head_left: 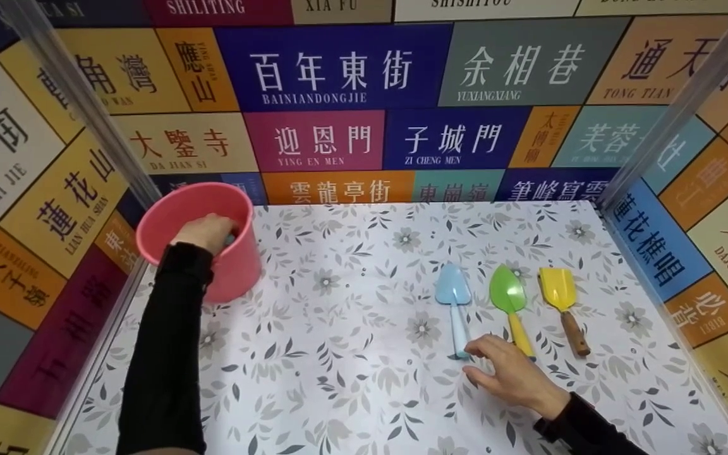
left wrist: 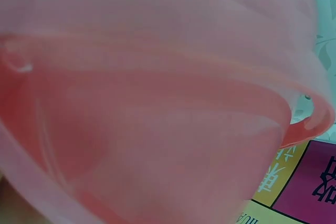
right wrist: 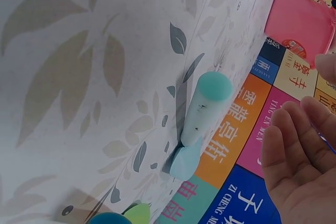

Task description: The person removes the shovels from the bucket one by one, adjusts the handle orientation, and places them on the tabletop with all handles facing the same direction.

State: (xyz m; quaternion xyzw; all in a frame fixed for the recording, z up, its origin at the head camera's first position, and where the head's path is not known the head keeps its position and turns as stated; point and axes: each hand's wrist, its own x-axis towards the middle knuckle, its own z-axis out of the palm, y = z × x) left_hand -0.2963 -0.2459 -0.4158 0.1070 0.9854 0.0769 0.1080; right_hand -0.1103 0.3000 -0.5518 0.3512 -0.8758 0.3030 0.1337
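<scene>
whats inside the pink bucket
The left hand is inside the pink bucket, a bluish bit showing beside it. In the head view, hand and near wall hide the bottom.

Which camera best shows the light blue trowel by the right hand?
Head: it shows the light blue trowel from above, blade and handle both clear. Right wrist shows it foreshortened, handle end foremost. Left wrist shows none of it, mostly the pink bucket.

Plain black sleeves (head_left: 165, 366) on both forearms; dark bands (head_left: 182, 264) round wrists; hands (head_left: 512, 378) bare.
</scene>
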